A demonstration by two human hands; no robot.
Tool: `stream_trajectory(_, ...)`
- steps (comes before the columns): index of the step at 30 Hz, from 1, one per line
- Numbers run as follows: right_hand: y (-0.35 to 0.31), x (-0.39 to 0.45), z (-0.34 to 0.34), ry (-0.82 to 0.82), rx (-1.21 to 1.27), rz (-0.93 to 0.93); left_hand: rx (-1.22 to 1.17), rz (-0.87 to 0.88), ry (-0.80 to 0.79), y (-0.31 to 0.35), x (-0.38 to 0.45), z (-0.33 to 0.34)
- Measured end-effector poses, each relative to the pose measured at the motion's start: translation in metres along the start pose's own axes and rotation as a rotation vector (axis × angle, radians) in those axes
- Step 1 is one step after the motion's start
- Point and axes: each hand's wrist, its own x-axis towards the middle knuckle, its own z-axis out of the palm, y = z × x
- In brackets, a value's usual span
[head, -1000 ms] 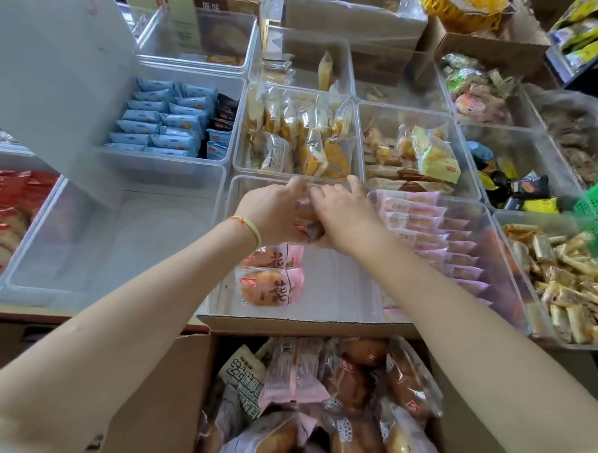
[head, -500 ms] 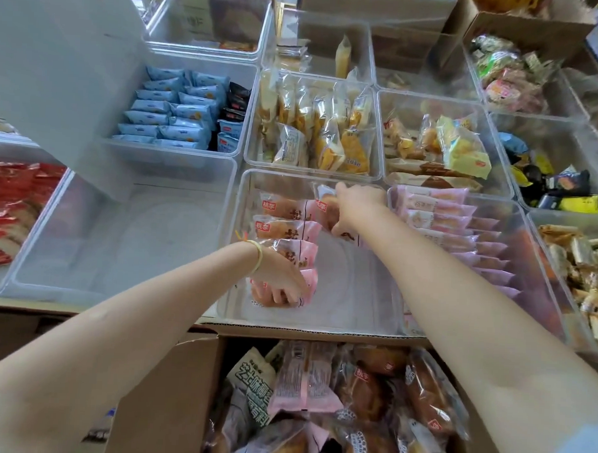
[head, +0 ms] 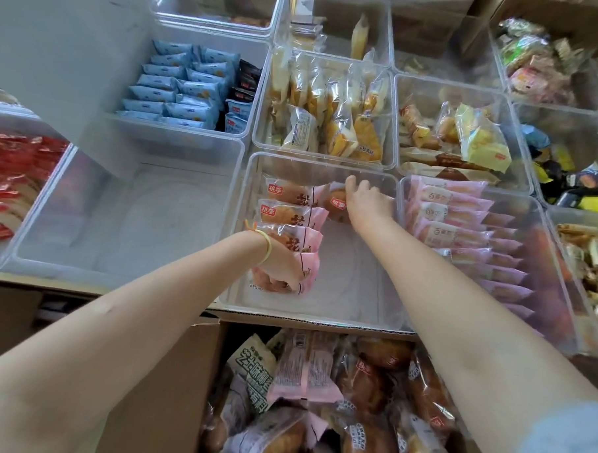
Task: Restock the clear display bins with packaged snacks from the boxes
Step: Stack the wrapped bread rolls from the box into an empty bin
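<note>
A clear display bin [head: 383, 298] in the middle front holds a column of pink-and-clear bread packets [head: 291, 214] along its left side. My left hand [head: 283, 268] grips the nearest packet [head: 305, 274] at the bottom of that column. At the bin's far wall, my right hand [head: 367, 200] holds another bread packet [head: 336, 204] beside the top of the column. Below the bins, an open cardboard box [head: 167, 385] is full of the same kind of bread packets [head: 362, 393].
An empty clear bin [head: 126, 218] lies to the left, with a grey lid leaning over it. A bin of pink packets [head: 462, 230] is at the right. Behind stand bins of blue packets [head: 183, 91] and yellow cakes [head: 333, 118]. Red packets [head: 12, 172] fill the far-left bin.
The hands were together over the bin a second ago. The left one has since dropped to the near packet; the right one stays at the far wall with its packet. The camera has moved closer.
</note>
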Motion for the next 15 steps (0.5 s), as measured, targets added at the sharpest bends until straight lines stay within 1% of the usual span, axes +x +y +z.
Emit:
stream_trajectory(1, 0.003, -0.001, 0.000, -0.002, 0.045, -0.003, -0.043, -0.041, -0.015, -0.004, 0.007, 0.005)
stream_trajectory(2, 0.006, -0.002, 0.000, -0.009, 0.086, -0.008, -0.079, -0.069, -0.065, -0.005, 0.015, 0.008)
stream_trajectory(4, 0.011, -0.006, -0.005, -0.047, 0.159, -0.020, -0.033, -0.150, -0.290, -0.012, 0.031, 0.019)
stream_trajectory(5, 0.013, -0.009, -0.008, -0.079, 0.189, -0.022, -0.011, -0.166, -0.354, -0.019, 0.046, 0.026)
stream_trajectory(7, 0.016, -0.019, -0.020, -0.142, 0.243, -0.026, 0.000, -0.130, -0.388, -0.030, 0.063, 0.037)
stream_trajectory(9, 0.016, -0.035, -0.036, -0.121, 0.331, -0.053, -0.011, -0.087, -0.262, -0.028, 0.053, 0.037)
stream_trajectory(12, 0.012, -0.079, -0.063, 0.030, 0.627, -0.082, -0.191, 0.025, 0.020, -0.022, 0.035, 0.034)
stream_trajectory(13, 0.009, -0.100, -0.071, 0.080, 0.729, -0.092, -0.276, 0.076, 0.149, -0.020, 0.025, 0.032)
stream_trajectory(15, 0.001, -0.144, -0.085, 0.159, 0.933, -0.131, -0.492, 0.177, 0.521, -0.013, -0.006, 0.034)
